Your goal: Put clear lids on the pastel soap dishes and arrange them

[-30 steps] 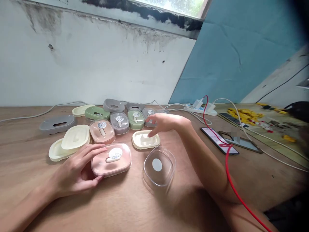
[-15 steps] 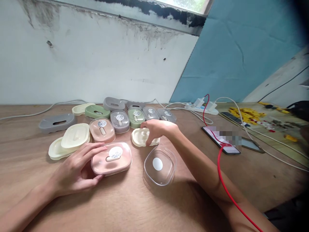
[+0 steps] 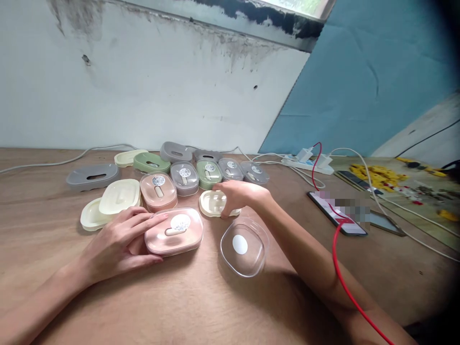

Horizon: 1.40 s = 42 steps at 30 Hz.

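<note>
My left hand [image 3: 120, 243] is closed around the left end of a pink plastic box [image 3: 194, 242], thumb at the front side and fingers over the lid. The box has a clear lid with a round white sticker and a pale slot-shaped piece on top. My right hand [image 3: 239, 194] grips a cream oval tray [image 3: 208, 206] lying on the table, its thumb at the near edge; some fingers are hidden behind. Just in front of that tray lies a clear plastic lid [image 3: 247, 261] bearing a white round sticker, touched by neither hand.
Behind my hands stand several lidded boxes, including a pink one [image 3: 158, 191], a green one [image 3: 209, 175] and grey ones [image 3: 184, 178]. Cream trays [image 3: 120, 196] lie left. On the right are a phone [image 3: 338, 215], a red cable [image 3: 347, 282], a power strip [image 3: 312, 166] and yellow pieces [image 3: 377, 176].
The view has shifted slightly, so everything appears a little further right. Both hands keep their holds on the pink box and the cream tray.
</note>
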Each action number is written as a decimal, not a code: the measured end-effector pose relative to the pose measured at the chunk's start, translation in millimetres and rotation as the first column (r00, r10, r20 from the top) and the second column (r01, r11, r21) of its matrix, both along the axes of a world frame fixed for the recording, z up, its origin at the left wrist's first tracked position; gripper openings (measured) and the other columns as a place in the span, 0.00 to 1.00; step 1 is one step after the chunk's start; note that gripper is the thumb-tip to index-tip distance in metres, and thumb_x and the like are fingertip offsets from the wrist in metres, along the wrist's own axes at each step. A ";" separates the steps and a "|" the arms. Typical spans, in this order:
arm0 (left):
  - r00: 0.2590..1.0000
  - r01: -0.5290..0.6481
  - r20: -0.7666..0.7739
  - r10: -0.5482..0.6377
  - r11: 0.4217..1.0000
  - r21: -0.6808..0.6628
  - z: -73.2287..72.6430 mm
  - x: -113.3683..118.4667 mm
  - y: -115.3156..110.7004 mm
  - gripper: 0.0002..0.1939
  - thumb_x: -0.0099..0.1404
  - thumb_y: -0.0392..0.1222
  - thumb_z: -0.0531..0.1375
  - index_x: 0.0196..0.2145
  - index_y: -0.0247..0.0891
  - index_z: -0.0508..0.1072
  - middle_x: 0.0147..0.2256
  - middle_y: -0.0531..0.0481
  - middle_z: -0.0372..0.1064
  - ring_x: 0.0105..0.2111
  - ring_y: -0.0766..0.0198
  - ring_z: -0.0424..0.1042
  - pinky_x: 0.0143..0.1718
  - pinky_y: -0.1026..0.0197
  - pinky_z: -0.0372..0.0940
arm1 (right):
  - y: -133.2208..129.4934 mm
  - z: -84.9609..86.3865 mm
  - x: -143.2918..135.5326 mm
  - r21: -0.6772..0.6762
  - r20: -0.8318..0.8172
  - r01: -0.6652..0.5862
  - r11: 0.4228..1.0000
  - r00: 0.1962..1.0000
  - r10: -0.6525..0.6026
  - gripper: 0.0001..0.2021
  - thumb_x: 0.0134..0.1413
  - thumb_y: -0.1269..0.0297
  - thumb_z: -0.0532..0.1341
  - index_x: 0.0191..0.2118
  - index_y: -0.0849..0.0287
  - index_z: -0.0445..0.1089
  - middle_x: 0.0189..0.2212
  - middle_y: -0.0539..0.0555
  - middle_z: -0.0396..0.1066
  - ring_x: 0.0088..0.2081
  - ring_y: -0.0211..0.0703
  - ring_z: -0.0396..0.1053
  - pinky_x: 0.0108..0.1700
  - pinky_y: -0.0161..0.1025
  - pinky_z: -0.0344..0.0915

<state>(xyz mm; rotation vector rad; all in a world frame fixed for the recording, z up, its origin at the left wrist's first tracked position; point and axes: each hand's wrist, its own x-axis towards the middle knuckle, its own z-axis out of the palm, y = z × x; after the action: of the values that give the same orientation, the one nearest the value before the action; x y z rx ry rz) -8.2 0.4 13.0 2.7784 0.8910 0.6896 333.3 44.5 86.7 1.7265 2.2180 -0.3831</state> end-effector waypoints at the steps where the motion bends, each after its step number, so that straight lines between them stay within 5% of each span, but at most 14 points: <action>1: 1.000 -0.007 0.008 0.007 1.000 -0.001 -0.4 0.2 -0.4 0.38 0.65 0.57 0.66 0.68 0.50 0.59 0.58 0.47 0.70 0.57 0.48 0.67 0.53 0.49 0.68 | -1.3 -0.4 -3.0 0.005 -0.007 -0.014 1.000 1.000 0.014 0.45 0.34 0.51 0.75 0.62 0.58 0.66 0.50 0.59 0.75 0.48 0.56 0.74 0.38 0.40 0.67; 7: 1.000 -0.013 0.019 0.013 1.000 -0.016 -2.3 3.3 -3.8 0.37 0.64 0.48 0.65 0.68 0.50 0.59 0.56 0.46 0.72 0.55 0.47 0.67 0.52 0.48 0.68 | -11.2 2.6 -20.7 0.021 -0.009 -0.065 0.998 0.998 0.065 0.42 0.39 0.48 0.74 0.60 0.60 0.68 0.50 0.61 0.75 0.49 0.58 0.74 0.39 0.41 0.68; 14: 1.000 -0.009 0.028 0.009 1.000 -0.012 -5.3 3.4 -3.4 0.39 0.62 0.48 0.64 0.68 0.49 0.57 0.57 0.41 0.67 0.54 0.45 0.68 0.53 0.46 0.69 | -13.3 0.0 -28.2 0.042 -0.037 -0.067 0.997 0.997 0.069 0.36 0.43 0.43 0.71 0.55 0.59 0.72 0.47 0.62 0.75 0.46 0.57 0.75 0.37 0.42 0.68; 21: 0.996 -0.018 0.088 0.022 0.999 -0.049 -4.5 -2.7 -6.0 0.41 0.59 0.39 0.61 0.68 0.50 0.54 0.58 0.41 0.60 0.53 0.50 0.71 0.43 0.59 0.74 | -18.5 2.2 -30.0 0.019 -0.076 -0.055 0.998 0.996 0.056 0.39 0.43 0.41 0.71 0.59 0.57 0.70 0.50 0.63 0.71 0.43 0.55 0.74 0.37 0.42 0.67; 27: 0.953 -0.084 0.298 0.058 0.994 0.076 3.9 -0.2 -6.4 0.38 0.64 0.40 0.62 0.68 0.50 0.52 0.57 0.40 0.60 0.57 0.43 0.66 0.55 0.43 0.68 | -20.9 4.6 -29.4 -0.030 -0.133 -0.175 0.984 0.976 0.170 0.44 0.41 0.48 0.74 0.65 0.56 0.65 0.51 0.63 0.69 0.48 0.57 0.72 0.43 0.44 0.69; 31: 0.908 -0.195 0.392 0.150 0.978 0.078 1.4 0.4 -7.2 0.38 0.66 0.42 0.62 0.69 0.51 0.50 0.59 0.40 0.59 0.58 0.41 0.65 0.57 0.37 0.65 | -30.8 -0.7 -48.1 0.036 -0.264 -0.305 0.952 0.916 0.303 0.41 0.43 0.49 0.74 0.62 0.60 0.67 0.51 0.64 0.71 0.50 0.60 0.72 0.46 0.48 0.71; 35: 0.890 -0.241 0.411 0.198 0.969 0.054 -4.0 -3.2 -6.2 0.40 0.67 0.45 0.63 0.69 0.51 0.47 0.60 0.40 0.58 0.58 0.40 0.64 0.59 0.35 0.63 | -38.4 5.2 -59.6 0.099 -0.508 -0.465 0.880 0.737 0.446 0.37 0.47 0.53 0.73 0.63 0.55 0.66 0.55 0.59 0.72 0.57 0.55 0.69 0.56 0.45 0.68; 38: 0.901 -0.239 0.393 0.186 0.967 0.090 -2.7 -2.9 -6.0 0.39 0.66 0.45 0.63 0.69 0.51 0.48 0.59 0.41 0.59 0.58 0.42 0.64 0.59 0.37 0.64 | -37.8 20.1 -45.8 0.111 -0.514 -0.396 0.912 0.762 0.394 0.50 0.40 0.51 0.76 0.69 0.55 0.57 0.63 0.60 0.66 0.65 0.58 0.62 0.63 0.47 0.63; 40: 0.918 -0.202 0.367 0.149 0.973 0.108 -0.4 0.1 -7.2 0.39 0.66 0.45 0.63 0.69 0.51 0.49 0.58 0.41 0.60 0.57 0.42 0.65 0.57 0.38 0.66 | -37.7 30.3 -32.4 0.162 -0.472 -0.263 0.951 0.826 0.309 0.61 0.36 0.49 0.77 0.73 0.58 0.46 0.71 0.65 0.53 0.71 0.62 0.51 0.68 0.50 0.55; 42: 0.936 -0.156 0.331 0.117 0.983 0.096 1.0 4.3 -9.3 0.38 0.66 0.45 0.63 0.68 0.51 0.50 0.58 0.41 0.61 0.57 0.42 0.66 0.56 0.41 0.68 | -40.1 37.6 -25.2 0.231 -0.507 -0.213 0.949 0.807 0.304 0.66 0.36 0.48 0.77 0.75 0.54 0.37 0.74 0.63 0.43 0.73 0.60 0.44 0.71 0.50 0.50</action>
<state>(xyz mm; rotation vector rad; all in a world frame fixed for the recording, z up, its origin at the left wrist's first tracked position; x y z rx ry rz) -3.9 -8.9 14.0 2.6043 1.0056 1.2209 308.1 4.4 124.3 1.4786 2.9191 -0.7094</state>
